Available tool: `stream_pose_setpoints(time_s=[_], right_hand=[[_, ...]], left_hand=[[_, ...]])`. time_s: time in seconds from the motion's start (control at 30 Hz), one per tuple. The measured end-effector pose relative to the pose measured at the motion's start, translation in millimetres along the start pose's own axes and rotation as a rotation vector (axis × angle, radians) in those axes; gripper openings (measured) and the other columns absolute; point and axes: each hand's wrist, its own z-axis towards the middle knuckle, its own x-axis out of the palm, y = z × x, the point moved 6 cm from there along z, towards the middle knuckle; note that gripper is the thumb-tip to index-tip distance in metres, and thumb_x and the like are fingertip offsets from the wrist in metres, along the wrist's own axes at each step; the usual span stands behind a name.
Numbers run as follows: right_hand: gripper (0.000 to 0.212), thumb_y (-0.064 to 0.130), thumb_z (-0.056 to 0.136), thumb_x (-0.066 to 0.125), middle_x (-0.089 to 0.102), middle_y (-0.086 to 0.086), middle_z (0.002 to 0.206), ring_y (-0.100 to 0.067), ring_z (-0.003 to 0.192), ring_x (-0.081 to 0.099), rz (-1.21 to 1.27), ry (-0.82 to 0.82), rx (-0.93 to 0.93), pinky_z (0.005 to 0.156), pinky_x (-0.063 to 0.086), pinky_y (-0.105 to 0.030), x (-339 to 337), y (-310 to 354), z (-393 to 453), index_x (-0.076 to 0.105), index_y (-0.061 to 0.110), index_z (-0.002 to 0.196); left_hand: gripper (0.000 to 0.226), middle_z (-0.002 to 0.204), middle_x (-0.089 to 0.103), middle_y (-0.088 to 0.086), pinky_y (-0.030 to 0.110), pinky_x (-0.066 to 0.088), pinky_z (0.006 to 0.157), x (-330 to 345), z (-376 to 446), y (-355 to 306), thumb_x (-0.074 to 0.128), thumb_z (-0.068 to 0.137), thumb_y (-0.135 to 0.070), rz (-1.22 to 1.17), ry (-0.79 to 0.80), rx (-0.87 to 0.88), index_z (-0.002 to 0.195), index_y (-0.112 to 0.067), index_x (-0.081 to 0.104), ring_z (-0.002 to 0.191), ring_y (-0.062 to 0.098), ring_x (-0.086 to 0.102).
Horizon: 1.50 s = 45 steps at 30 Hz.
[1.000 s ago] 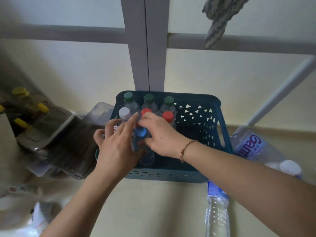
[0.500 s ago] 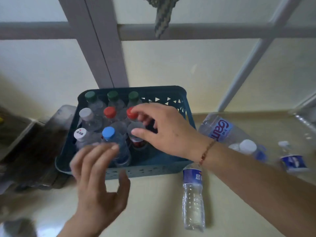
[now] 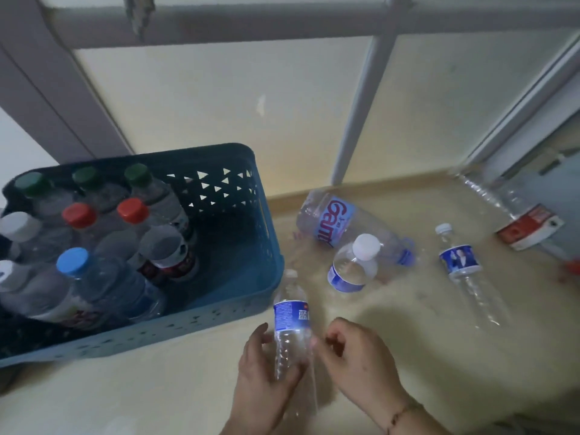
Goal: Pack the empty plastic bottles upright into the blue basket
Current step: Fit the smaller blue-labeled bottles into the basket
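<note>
The blue basket point(image 3: 270, 246) stands on the floor at the left, with several capped bottles upright in its left half; a blue-capped one point(image 3: 94, 277) is nearest. Its right half holds nothing. Just in front of its right corner lies a slim clear bottle with a blue label point(image 3: 291, 318). My left hand point(image 3: 262, 368) grips that bottle's lower body, thumb across it. From the other side, my right hand point(image 3: 354, 356) has curled fingers against it.
More empty bottles lie on the floor to the right: a large one with a blue-and-red label point(image 3: 329, 221), a small white-capped one point(image 3: 353, 268), a slim one with a blue picture label point(image 3: 459, 262) and a red-and-white-labelled one point(image 3: 527, 229). Grey frame bars stand behind.
Both hands have left the bottles in the basket and come down to the slim bottle on the floor. The view has swung right, bringing more loose bottles into sight.
</note>
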Motion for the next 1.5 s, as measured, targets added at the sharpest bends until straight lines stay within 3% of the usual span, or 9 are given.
stream_pose_setpoints(time_s=[0.1,0.2,0.33,0.43,0.57,0.93,1.1,1.27,1.5], right_hand=[[0.048,0.066,0.066,0.064,0.041,0.006,0.057,-0.012,0.051,0.041,0.071,-0.352,0.051,0.051,0.037,-0.028,-51.2,-9.4,-0.7,0.036,0.027,0.067],[0.058,0.061,0.066,0.072,0.052,0.011,0.102,-0.019,0.092,0.059,0.362,-0.580,-0.168,0.078,0.048,-0.027,-94.1,1.8,9.8,0.044,0.029,0.105],[0.078,0.050,0.073,0.073,0.046,0.007,0.135,-0.014,0.126,0.049,0.347,-0.319,-0.326,0.101,0.044,-0.032,-101.9,26.3,47.7,0.035,0.024,0.136],[0.055,0.047,0.084,0.063,0.058,0.010,0.125,-0.006,0.116,0.055,0.282,-0.275,-0.356,0.095,0.048,-0.032,-102.1,25.9,57.4,0.047,0.024,0.131],[0.034,0.046,0.089,0.056,0.065,0.011,0.112,-0.009,0.102,0.063,0.235,-0.304,-0.382,0.084,0.054,-0.038,-111.3,21.9,57.8,0.054,0.031,0.119],[0.032,0.045,0.089,0.061,0.067,0.016,0.107,-0.010,0.101,0.067,0.527,-0.297,-0.749,0.070,0.054,-0.017,-224.0,182.9,21.0,0.056,0.037,0.120],[0.044,0.043,0.087,0.061,0.064,0.014,0.106,-0.003,0.096,0.063,0.468,-0.144,-0.844,0.069,0.054,-0.015,-174.5,271.3,48.6,0.060,0.021,0.125],[0.042,0.035,0.085,0.067,0.065,0.009,0.116,-0.006,0.104,0.059,0.242,0.089,-0.857,0.090,0.054,-0.030,-71.3,296.7,62.3,0.059,0.021,0.124],[0.037,0.008,0.088,0.062,0.051,0.004,0.126,-0.015,0.108,0.057,0.134,0.238,-0.808,0.094,0.051,-0.035,18.2,282.3,73.4,0.056,0.013,0.124]], left_hand=[[0.078,0.125,0.047,-0.008,0.039,0.046,0.098,-2.8,-14.1,-21.4,0.069,0.056,-0.052,-0.002,-0.176,0.142,0.129,-0.038,0.042,0.114,0.023,0.051],[0.071,0.133,0.040,-0.015,0.018,0.037,0.101,4.2,-28.3,-70.2,0.068,0.064,-0.035,0.011,-0.201,0.470,0.130,-0.043,0.042,0.121,0.011,0.044],[0.075,0.139,0.040,-0.001,0.019,0.027,0.112,29.7,-8.4,-111.8,0.072,0.073,-0.031,0.066,-0.126,0.660,0.139,-0.017,0.039,0.136,0.011,0.033],[0.081,0.145,0.041,0.009,0.032,0.029,0.115,44.5,12.4,-133.5,0.072,0.077,-0.034,0.125,-0.097,0.667,0.145,-0.013,0.033,0.142,0.020,0.031],[0.088,0.149,0.033,-0.006,0.032,0.032,0.113,55.6,24.4,-147.1,0.071,0.076,-0.035,0.088,-0.115,0.668,0.148,-0.021,0.022,0.139,0.013,0.034],[0.094,0.142,0.050,0.000,0.039,0.043,0.108,-65.2,-7.0,-251.1,0.080,0.077,-0.023,-0.247,-0.248,0.785,0.148,-0.036,0.021,0.132,0.018,0.051],[0.084,0.137,0.054,-0.006,0.028,0.049,0.100,-173.7,1.6,-246.7,0.085,0.074,-0.023,0.091,-0.388,0.713,0.142,-0.019,0.036,0.124,0.009,0.056],[0.086,0.120,0.058,-0.016,0.046,0.045,0.101,-242.0,7.6,-199.3,0.071,0.068,-0.060,0.412,-0.523,0.534,0.140,-0.031,0.036,0.117,0.018,0.054],[0.097,0.113,0.070,-0.005,0.045,0.025,0.094,-242.4,28.1,-149.3,0.084,0.067,-0.035,0.775,-0.489,0.424,0.149,-0.022,0.033,0.124,0.024,0.051]])
